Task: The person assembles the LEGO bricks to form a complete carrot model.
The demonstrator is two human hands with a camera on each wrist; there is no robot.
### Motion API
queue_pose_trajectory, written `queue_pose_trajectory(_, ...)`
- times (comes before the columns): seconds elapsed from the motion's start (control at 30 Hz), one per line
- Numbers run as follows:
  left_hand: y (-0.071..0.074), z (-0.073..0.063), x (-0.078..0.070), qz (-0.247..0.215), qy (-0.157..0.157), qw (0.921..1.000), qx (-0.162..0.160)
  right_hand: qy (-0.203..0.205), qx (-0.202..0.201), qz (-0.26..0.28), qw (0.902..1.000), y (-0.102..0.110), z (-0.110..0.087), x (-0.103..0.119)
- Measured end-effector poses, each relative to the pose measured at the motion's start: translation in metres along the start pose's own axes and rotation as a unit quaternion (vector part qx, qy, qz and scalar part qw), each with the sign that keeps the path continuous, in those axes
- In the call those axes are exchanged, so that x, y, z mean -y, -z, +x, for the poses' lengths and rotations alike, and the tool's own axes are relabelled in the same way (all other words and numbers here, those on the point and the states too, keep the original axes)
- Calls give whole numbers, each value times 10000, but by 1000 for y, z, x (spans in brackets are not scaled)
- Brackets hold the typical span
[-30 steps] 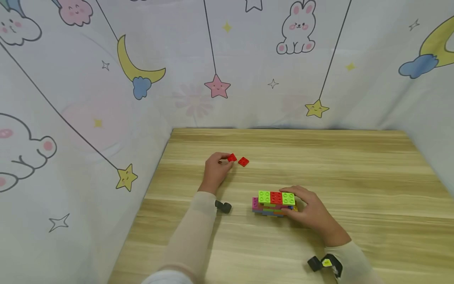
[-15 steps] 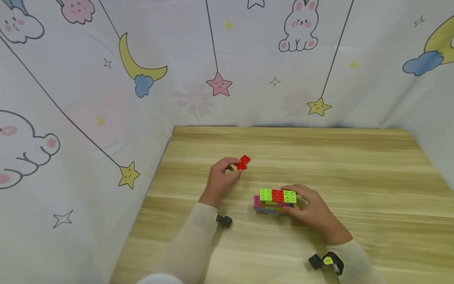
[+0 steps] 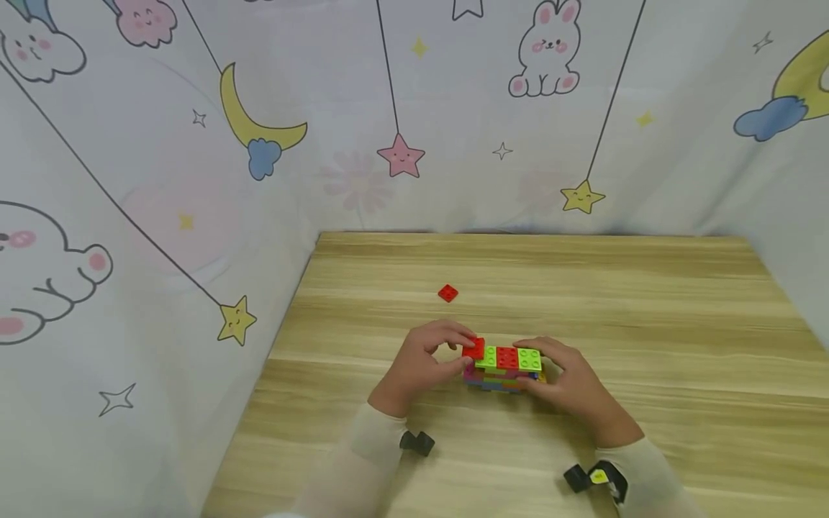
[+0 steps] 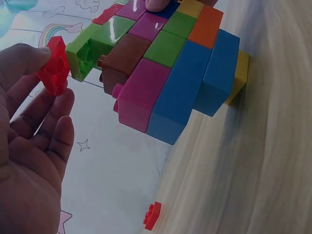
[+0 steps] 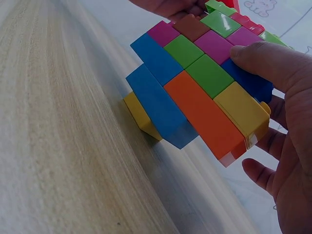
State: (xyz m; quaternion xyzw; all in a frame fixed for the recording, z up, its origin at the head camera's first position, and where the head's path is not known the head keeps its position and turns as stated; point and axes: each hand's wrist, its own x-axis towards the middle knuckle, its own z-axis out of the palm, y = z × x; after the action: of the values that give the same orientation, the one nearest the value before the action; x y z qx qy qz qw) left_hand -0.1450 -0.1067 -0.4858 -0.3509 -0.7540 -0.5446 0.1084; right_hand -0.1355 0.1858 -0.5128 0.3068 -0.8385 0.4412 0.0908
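Note:
A multicoloured structure of building blocks (image 3: 499,375) stands on the table, with lime and red flat pieces along its top. My left hand (image 3: 421,363) pinches a red flat brick (image 3: 475,349) between thumb and fingers at the structure's upper left end. In the left wrist view that red brick (image 4: 54,66) is beside the lime piece (image 4: 80,53); whether they touch, I cannot tell. My right hand (image 3: 576,381) grips the structure's right end, its thumb (image 5: 253,56) lying on the near face. The structure narrows downward to a yellow block (image 5: 141,117) at its base.
Another red flat brick (image 3: 447,293) lies on the wooden table (image 3: 615,288), behind the structure. Behind the table hangs a white cloth (image 3: 466,194) printed with stars, moons and a rabbit. It also covers the left side.
My left hand has lifted a red brick from beside the other one and carried it right and nearer, to the structure's left end. The right hand keeps its hold.

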Motion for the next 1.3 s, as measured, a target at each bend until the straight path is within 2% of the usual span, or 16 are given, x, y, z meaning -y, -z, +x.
queue_pose_trajectory(0.27,3,-2,-5,91,-35,9990,432,79,-21,55,10000,0,0,0)
queue_pose_trajectory(0.37,5,-1,-7,257,-166,9980,550,93,-24,42,9999,0,1,0)
queue_pose_trajectory(0.53,6,2,-10,634,-488,9951,588,124,-38,64,9999,0,1,0)
queue_pose_trajectory(0.63,6,3,-12,798,-580,9935,572,158,-41,150,9998,0,1,1)
queue_pose_trajectory(1.0,8,5,-20,1444,-573,9847,794,48,-8,285,9996,1,2,5)
queue_pose_trajectory(1.3,4,4,-17,1308,-392,9879,730,9,8,233,9997,0,2,4)
